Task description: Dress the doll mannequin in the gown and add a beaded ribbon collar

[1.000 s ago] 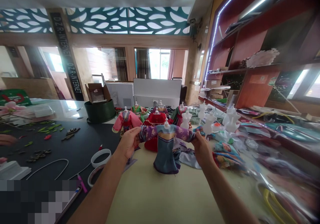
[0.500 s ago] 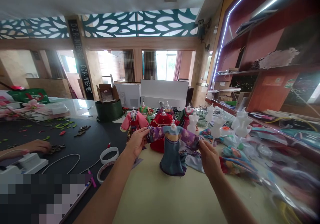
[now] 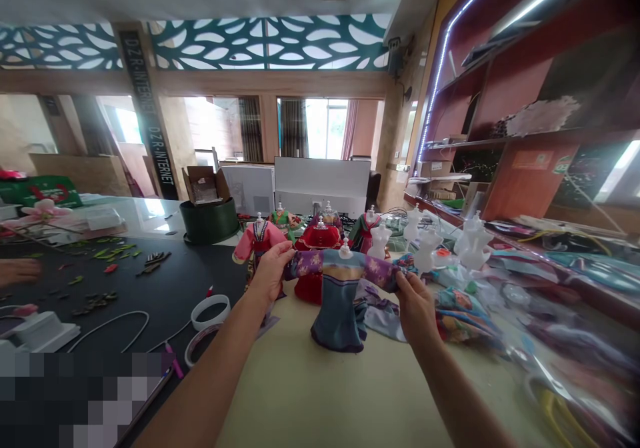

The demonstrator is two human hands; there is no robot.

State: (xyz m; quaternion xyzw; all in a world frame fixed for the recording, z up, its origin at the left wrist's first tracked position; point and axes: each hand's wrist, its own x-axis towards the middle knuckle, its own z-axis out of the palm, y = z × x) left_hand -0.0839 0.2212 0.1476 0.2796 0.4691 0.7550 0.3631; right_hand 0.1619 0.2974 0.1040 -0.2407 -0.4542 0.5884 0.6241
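Above cream tabletop, left hand and right hand closed, pinching purple sleeves of blue miniature gown, pulled apart, apparently to keep them spread; red gown behind, bare white dress form beyond right hand

A pale cream bench in front, with a blue-and-purple doll dress low over it, hem touching or just above, hard to tell which. Farther back, a pink doll dress, a red doll dress and white dress forms, all upright; crumpled fabric just beside the hem. Along the right, clear plastic bags. On the adjoining black bench, green leaf cutouts, a white tape ring, white wire and a pink marker.
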